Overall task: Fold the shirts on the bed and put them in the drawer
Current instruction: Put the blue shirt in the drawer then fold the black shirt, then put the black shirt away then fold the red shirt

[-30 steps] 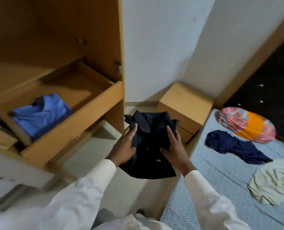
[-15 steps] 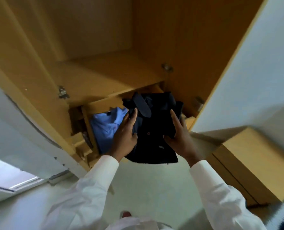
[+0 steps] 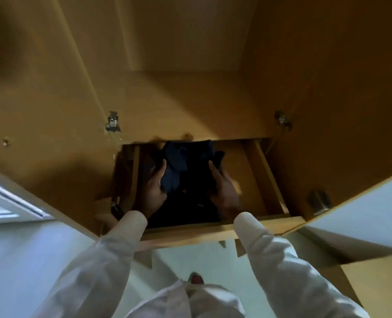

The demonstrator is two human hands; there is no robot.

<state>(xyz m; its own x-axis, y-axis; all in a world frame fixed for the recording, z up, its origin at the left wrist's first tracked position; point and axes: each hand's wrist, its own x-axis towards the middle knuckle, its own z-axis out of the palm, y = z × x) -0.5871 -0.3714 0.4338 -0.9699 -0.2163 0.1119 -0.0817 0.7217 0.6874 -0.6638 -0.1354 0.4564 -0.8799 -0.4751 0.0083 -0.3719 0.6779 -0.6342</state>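
From the head view, the left hand point(image 3: 154, 191) and the right hand point(image 3: 224, 191) both hold a dark navy folded shirt point(image 3: 188, 173), one on each side edge. Each thumb is laid straight along the top of the cloth, pointing away from the person, and the other fingers are tucked under it, out of sight. The shirt lies inside an open light-brown wooden drawer point(image 3: 268, 180), collar end toward the back and partly under the shelf edge above. Whether it rests on the drawer bottom cannot be told, as the frame is blurred and dark there.

The left hand is close to the drawer's left wall. On the other side a broad strip of bare wood lies between the right hand and the right wall. The front rim runs just below both wrists, and the white sleeve cuffs point(image 3: 130, 223) sit at that rim.

Both forearms reach forward and down, roughly parallel, palms turned inward toward each other. Around the drawer stands a tan wooden wardrobe point(image 3: 190, 99), with a metal hinge point(image 3: 113, 121) on its left side panel and another on the right.
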